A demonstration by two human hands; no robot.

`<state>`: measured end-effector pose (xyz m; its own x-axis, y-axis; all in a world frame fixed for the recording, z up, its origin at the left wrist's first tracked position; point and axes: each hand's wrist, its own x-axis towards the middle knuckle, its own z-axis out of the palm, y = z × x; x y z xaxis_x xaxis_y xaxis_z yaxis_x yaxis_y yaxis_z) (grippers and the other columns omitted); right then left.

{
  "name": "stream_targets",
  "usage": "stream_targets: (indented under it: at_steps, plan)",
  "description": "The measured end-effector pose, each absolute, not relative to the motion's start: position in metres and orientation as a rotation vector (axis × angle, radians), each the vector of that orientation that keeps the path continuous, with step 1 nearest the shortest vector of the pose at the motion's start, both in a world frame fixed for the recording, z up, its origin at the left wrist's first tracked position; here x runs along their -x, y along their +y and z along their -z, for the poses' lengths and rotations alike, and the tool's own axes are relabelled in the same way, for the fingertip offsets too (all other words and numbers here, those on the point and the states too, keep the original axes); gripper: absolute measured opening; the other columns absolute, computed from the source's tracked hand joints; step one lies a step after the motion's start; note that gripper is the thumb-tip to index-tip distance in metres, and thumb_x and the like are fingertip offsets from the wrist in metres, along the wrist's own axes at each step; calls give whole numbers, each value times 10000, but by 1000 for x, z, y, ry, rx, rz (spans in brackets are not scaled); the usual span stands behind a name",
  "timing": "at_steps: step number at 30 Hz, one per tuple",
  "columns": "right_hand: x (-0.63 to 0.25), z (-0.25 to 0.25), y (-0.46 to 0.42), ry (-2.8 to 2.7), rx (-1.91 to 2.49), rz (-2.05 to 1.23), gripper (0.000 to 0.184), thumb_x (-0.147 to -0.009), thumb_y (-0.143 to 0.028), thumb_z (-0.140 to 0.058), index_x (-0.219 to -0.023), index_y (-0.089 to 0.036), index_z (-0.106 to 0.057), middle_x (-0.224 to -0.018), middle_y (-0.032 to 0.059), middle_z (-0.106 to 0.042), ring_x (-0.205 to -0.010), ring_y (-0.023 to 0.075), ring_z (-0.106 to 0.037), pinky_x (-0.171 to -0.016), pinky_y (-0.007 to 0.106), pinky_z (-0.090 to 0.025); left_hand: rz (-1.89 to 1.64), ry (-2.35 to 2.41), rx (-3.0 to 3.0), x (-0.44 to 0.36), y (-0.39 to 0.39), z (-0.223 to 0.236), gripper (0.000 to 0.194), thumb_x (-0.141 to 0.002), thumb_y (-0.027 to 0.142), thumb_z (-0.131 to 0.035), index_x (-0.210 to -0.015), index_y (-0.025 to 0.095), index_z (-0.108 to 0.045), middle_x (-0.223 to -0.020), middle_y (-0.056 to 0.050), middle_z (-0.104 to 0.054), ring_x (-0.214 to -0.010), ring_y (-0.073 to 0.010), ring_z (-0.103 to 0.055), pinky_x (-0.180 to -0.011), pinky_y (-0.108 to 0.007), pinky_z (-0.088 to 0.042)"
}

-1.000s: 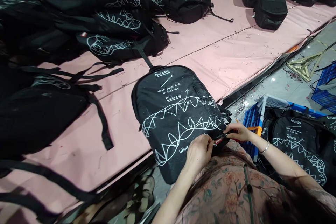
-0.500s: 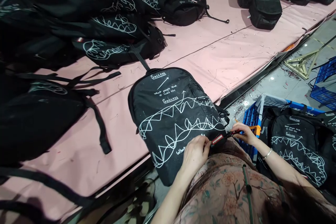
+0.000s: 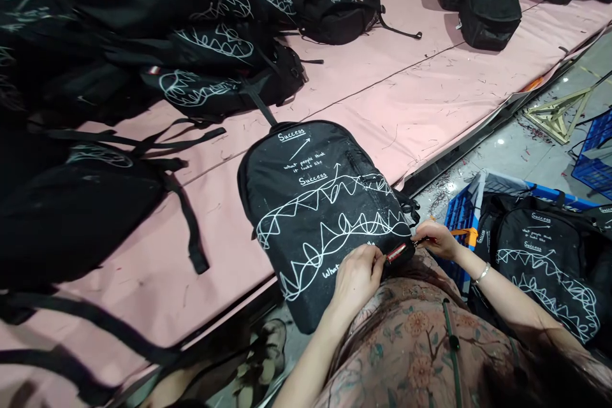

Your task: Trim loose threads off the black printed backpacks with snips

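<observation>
A black backpack with white lettering and looping line drawings lies front up, half on the pink-covered table and half against my floral clothing. My left hand pinches its lower edge, just beside a small red label. Close to the bag's lower right corner, my right hand is closed around a slim dark tool with a bit of red; most of it is hidden by the fingers, so its kind is unclear. A bracelet circles my right wrist.
Piled black backpacks fill the table's left and back. Two black bags sit farther right on the pink table cover, among loose threads. Beside me on the floor, a blue crate holds similar backpacks. Another person's shoe shows beneath the table.
My right hand has moved slightly left, bringing the slim tool closer to the bag's corner. My left hand keeps its pinch beside the label. The view has shifted a little.
</observation>
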<state>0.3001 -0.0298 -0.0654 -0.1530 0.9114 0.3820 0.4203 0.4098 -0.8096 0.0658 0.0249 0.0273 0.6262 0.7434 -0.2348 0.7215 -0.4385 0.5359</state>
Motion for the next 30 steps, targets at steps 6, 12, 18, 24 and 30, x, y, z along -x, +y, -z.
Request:
stream_targets:
  at_steps: [6, 12, 18, 24, 30]
  plan:
    - [-289, 53, -24, -1869, 1139, -693, 199, -854, -333, -526, -924, -190, -645, -807, 66, -622, -784, 166, -571, -726, 304, -461, -48, 1154, -2237, -66, 24, -28, 201, -849, 266, -376, -749, 192, -534, -751, -30, -581, -700, -164, -529, -622, -278, -368]
    - [-282, 47, -27, -1944, 1193, -610, 181, -858, -319, -521, -914, -200, -644, -829, 61, -617, -796, 161, -566, -729, 299, -460, -43, 1158, -2250, -65, 24, -28, 175, -840, 249, -390, -768, 195, -541, -766, -31, -589, -712, -164, -535, -630, -276, -371]
    - [-275, 47, -36, -1937, 1268, -487, 178, -863, -307, -511, -912, -201, -646, -840, 67, -623, -800, 167, -576, -722, 299, -461, -11, 1163, -2272, -66, 24, -27, 178, -843, 249, -390, -778, 196, -547, -784, -34, -597, -738, -162, -542, -645, -271, -373]
    - [-260, 40, -55, -1780, 1401, -438, 163, -858, -282, -513, -892, -191, -644, -794, 64, -622, -733, 169, -589, -639, 279, -472, 178, 1207, -2300, -71, 29, -34, 198, -842, 264, -389, -793, 194, -567, -805, -44, -625, -759, -182, -579, -628, -285, -367]
    - [-237, 37, -89, -1583, 1631, -446, 202, -824, -295, -561, -989, -184, -600, -832, 77, -611, -728, 171, -600, -603, 268, -488, 297, 1196, -2345, -74, 33, -37, 243, -843, 279, -375, -799, 170, -588, -861, -87, -652, -798, -212, -616, -638, -299, -406]
